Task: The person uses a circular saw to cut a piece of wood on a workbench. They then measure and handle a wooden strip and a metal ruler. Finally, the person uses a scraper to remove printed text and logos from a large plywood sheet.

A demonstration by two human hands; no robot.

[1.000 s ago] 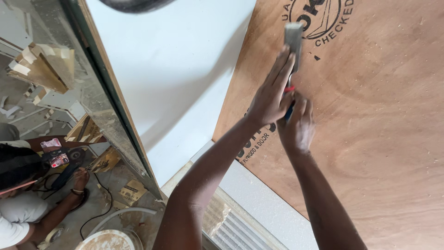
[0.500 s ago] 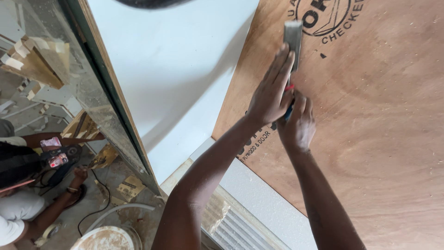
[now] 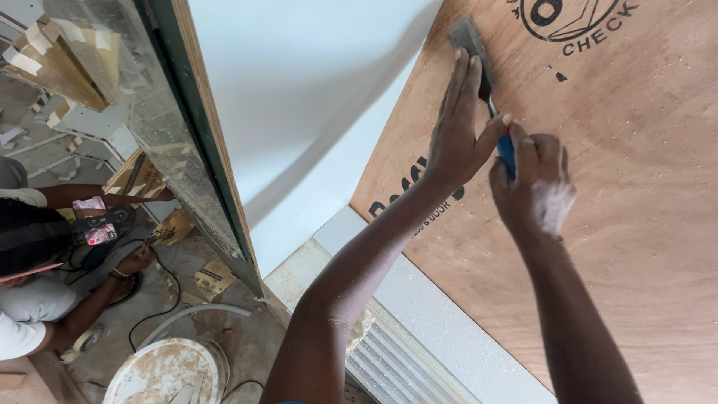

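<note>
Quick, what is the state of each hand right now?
Left hand: open, fingers flat, pressing the scraper blade against the plywood sheet.
Right hand: closed around the scraper's blue handle.

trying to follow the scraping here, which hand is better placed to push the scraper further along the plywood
Right, probably. The right hand is wrapped round the blue handle of the scraper, while the left hand only lies flat over its blade.

A single head-worn camera looks steeply down along both forearms, close to the plywood panel (image 3: 598, 224) filling the right half of frame. At left it faces the floor (image 3: 224, 329) well below, apparently from raised footing.
</note>
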